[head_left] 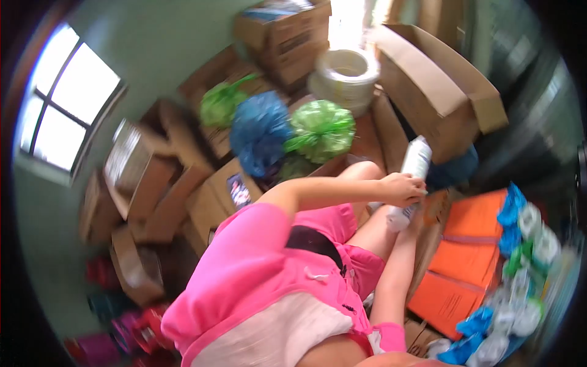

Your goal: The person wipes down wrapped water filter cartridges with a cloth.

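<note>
My left hand (403, 189) reaches across from the left side, its fingers wrapped round the middle of a white cylinder (416, 159) with faint print. The cylinder is slim, like a bottle or a wrapped roll; blur hides which. It tilts over my legs. My right forearm runs up from the bottom to the cylinder's lower end (398, 218). The fingers of that hand are hidden or blurred there, so its grip does not show. Just right of the hands lie flat orange packs (468, 257) with dark print.
Blue, white and green plastic bundles (520, 275) line the right side. Ahead are a blue bag (260, 131), a green bag (324, 129), a stack of white coils (345, 76) and an open carton (428, 85). More cartons (150, 177) stand left. A phone-like object (238, 191) lies on cardboard.
</note>
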`<state>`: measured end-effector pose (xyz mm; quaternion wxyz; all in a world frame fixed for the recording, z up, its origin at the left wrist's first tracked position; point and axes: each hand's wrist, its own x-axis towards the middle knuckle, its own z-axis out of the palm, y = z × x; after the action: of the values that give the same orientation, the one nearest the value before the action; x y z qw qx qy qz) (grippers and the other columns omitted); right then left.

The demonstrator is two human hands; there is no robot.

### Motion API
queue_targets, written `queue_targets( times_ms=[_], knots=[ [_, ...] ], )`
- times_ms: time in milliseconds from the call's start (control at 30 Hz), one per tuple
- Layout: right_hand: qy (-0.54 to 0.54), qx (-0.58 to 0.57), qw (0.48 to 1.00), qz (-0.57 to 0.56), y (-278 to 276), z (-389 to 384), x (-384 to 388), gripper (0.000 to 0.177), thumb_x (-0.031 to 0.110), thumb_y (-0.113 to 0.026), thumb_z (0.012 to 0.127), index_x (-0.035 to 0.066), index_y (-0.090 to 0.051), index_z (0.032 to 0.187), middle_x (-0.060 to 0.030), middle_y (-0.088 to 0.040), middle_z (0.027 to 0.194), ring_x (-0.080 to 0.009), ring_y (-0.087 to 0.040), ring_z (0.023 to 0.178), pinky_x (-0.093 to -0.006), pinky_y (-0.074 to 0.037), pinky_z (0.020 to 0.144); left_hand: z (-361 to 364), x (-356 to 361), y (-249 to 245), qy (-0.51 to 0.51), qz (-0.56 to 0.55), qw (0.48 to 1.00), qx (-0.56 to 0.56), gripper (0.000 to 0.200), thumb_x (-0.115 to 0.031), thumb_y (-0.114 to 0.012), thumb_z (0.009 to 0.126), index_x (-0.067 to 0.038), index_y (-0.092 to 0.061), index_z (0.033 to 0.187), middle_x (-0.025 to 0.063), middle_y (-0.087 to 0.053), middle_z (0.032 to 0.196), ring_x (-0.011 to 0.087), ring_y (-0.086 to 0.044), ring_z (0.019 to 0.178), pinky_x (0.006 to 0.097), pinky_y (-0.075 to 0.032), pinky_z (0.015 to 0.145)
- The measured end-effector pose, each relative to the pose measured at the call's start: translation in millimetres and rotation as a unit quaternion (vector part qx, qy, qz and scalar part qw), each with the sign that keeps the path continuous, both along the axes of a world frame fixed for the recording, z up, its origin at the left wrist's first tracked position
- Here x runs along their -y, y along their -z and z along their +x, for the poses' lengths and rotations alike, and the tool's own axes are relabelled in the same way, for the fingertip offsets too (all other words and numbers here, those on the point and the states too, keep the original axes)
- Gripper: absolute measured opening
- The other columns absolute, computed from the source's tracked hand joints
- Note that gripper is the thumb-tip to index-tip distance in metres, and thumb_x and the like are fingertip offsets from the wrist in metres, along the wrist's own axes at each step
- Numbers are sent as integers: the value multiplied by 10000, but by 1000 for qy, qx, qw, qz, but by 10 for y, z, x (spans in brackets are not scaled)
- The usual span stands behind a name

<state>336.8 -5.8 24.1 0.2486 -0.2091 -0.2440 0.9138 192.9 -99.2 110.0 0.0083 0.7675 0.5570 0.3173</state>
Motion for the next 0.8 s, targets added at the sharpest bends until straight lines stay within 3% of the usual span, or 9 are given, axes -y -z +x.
queue_targets(
  times_ms=[167,300,400,467,533,567,667,767,800],
  knots=[
    [12,9,999,-32,-196,-100,130,551,484,-462,1017,101,-467,1413,-119,-596,1280,-274,-630,1095,-394,-536,942,108,230,-172,73,-60,995,-43,264,-325,-654,894,-238,-702,1139,11,-613,1100,273,-621,904,384,-566,713],
    [-16,51,998,-39,-300,-174,201,542,483,-465,1014,96,-491,1392,-111,-612,1264,-270,-637,1087,-390,-539,937,-277,-153,-142,-77,-18,982,-174,293,-257,-630,890,-257,-676,1180,10,-617,1152,233,-624,980,357,-569,758],
    [-25,95,994,-47,-308,-194,216,536,482,-468,1011,92,-510,1377,-104,-624,1252,-267,-642,1081,-387,-541,934,-414,-247,-237,-180,52,981,-52,268,-271,-651,886,-197,-701,1139,14,-684,995,238,-626,901,376,-529,770],
    [-24,91,994,-49,-289,-178,194,533,482,-470,1009,89,-522,1366,-100,-632,1244,-264,-645,1078,-385,-542,931,-391,-153,-180,-129,20,990,-56,270,-271,-656,884,-193,-705,1138,0,-695,1019,239,-637,870,381,-530,774],
    [-39,-6,998,-39,-250,-93,208,523,489,-426,1001,72,-611,1257,-102,-684,1148,-254,-675,1010,-373,-562,874,-269,105,-180,-19,16,998,-50,275,-266,-660,884,-204,-704,1148,-7,-696,1044,228,-647,862,367,-535,768],
    [-22,80,996,21,-278,-111,152,541,498,-405,1002,69,-616,1254,-105,-686,1142,-254,-678,998,-374,-566,863,-122,373,-492,-9,-74,995,-67,294,-251,-658,877,-211,-698,1166,-25,-688,1072,206,-653,892,349,-544,762],
    [-9,84,996,19,-300,-90,156,554,508,-402,1000,65,-615,1255,-106,-687,1142,-254,-679,994,-376,-565,863,-120,507,-201,101,0,991,-85,345,-216,-669,842,-238,-685,1186,-62,-666,1146,179,-656,914,323,-561,771],
    [-22,53,998,10,-276,-123,127,568,519,-399,997,61,-615,1256,-107,-688,1142,-253,-680,990,-377,-565,864,-283,338,-265,19,-4,993,-116,346,-190,-662,846,-240,-686,1188,-36,-668,1152,199,-655,927,329,-560,780],
    [-28,47,999,9,-262,-152,110,572,522,-399,997,60,-614,1256,-108,-688,1142,-253,-681,988,-377,-565,864,-352,173,-180,-21,27,998,-55,345,-158,-643,860,-214,-682,1198,1,-665,1163,230,-651,946,350,-559,798]
  ],
)
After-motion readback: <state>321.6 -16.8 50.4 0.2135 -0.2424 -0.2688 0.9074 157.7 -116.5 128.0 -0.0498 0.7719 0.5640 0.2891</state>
